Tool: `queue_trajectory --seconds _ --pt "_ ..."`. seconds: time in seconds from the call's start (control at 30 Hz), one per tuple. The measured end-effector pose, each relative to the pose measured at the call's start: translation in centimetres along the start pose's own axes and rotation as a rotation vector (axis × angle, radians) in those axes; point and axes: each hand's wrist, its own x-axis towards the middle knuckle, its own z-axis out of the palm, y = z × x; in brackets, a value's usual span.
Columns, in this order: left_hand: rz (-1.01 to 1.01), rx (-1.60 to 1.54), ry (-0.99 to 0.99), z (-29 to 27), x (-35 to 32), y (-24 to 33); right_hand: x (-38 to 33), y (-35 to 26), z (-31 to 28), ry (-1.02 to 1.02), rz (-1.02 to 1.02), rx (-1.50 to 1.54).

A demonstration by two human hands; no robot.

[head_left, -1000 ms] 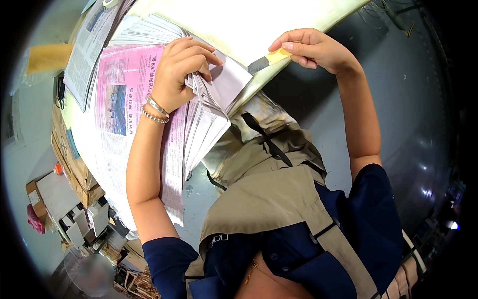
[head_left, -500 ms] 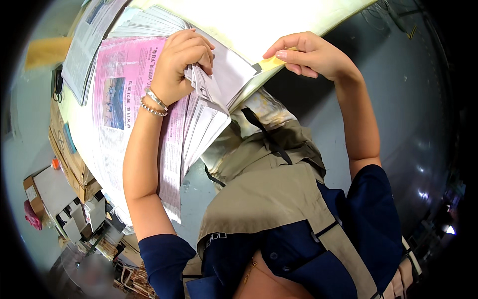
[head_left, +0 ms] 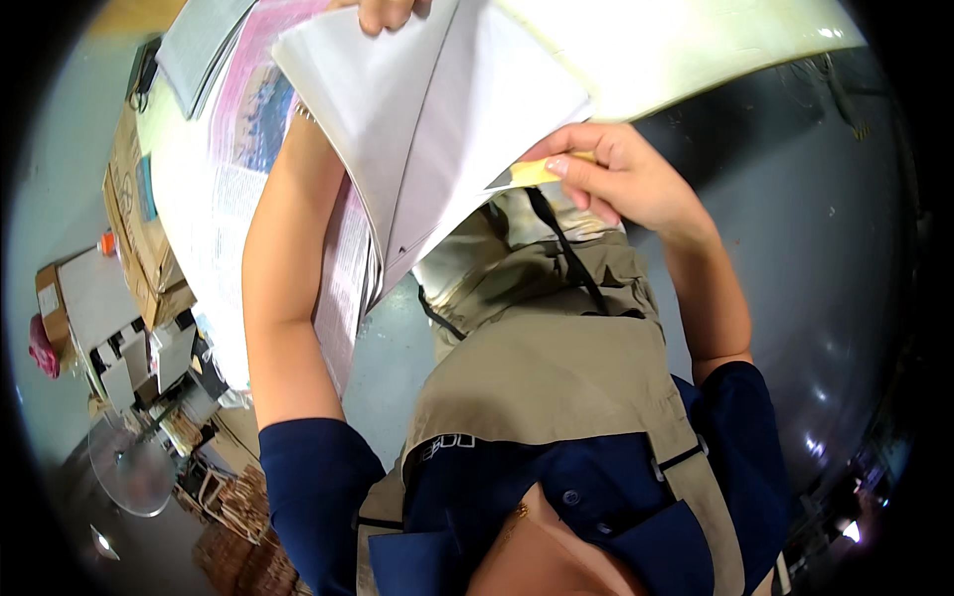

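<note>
At the top edge, my left hand (head_left: 390, 12) has its fingers curled over a raised fold of white paper sheets (head_left: 368, 89); the rest of the hand is hidden behind the paper. Thumb and fingers of my right hand (head_left: 631, 174) pinch a flat, thin yellow tool (head_left: 534, 173) with a dark grey, blade-like tip. That tip lies at the lower right edge of the sheets. Beneath my left forearm lies a pink-and-white printed newspaper (head_left: 260, 134), partly covered by the white sheets.
The pale table (head_left: 686, 60) curves along the top, with its edge near my right hand. More folded newspapers (head_left: 199, 50) lie at the upper left. Cardboard (head_left: 139, 219), a box (head_left: 50, 298) and a fan (head_left: 132, 467) stand to the left. Grey floor (head_left: 795, 238) shows at right.
My left hand has moved up and lifted the white sheets into a broad raised fold. My right hand and the yellow tool appear slightly lower, still along the paper's edge.
</note>
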Motion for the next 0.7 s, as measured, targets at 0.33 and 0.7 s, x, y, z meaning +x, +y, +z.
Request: queue_trajectory --seconds 0.33,0.7 --pt "0.003 -0.087 0.088 0.5 -0.8 1.1 3.8 4.2 15.3 -0.198 0.027 0.126" --pt "-0.044 0.096 0.022 0.7 0.0 0.8 7.1 10.3 27.5 -0.502 0.037 -0.084"
